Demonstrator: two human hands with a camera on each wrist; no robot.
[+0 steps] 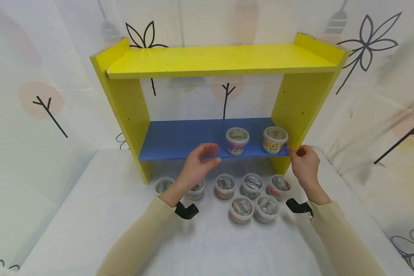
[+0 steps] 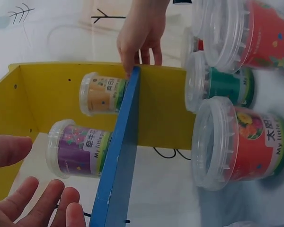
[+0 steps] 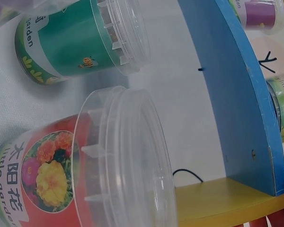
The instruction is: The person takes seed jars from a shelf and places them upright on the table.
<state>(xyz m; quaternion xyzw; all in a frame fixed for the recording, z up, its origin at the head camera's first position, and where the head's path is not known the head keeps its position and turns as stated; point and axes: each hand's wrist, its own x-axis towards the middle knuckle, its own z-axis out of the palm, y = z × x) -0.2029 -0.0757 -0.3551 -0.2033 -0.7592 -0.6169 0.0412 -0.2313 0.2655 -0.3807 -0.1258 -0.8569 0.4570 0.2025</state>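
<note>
A purple-labelled plastic tub (image 1: 236, 146) and an orange-labelled tub (image 1: 272, 145) stand upright on the blue shelf board (image 1: 186, 134), toward its right end. My left hand (image 1: 194, 166) hovers in front of the board, just left of the purple tub. Its fingers are loosely bent and apart from the tub; nothing is in them. At the right end, my right hand (image 1: 306, 166) grips the front edge of the yellow side panel (image 1: 298, 99). Its thumb lies by the blue board's corner, and its fingers (image 3: 277, 220) reach round the panel's outer side.
Several lidded tubs stand on the white table (image 1: 124, 230) below and before the shelf, including a red-labelled one (image 3: 52, 175) and a green-labelled one (image 3: 71, 42). My left forearm partly covers two of them. The yellow top board (image 1: 214, 59) spans above.
</note>
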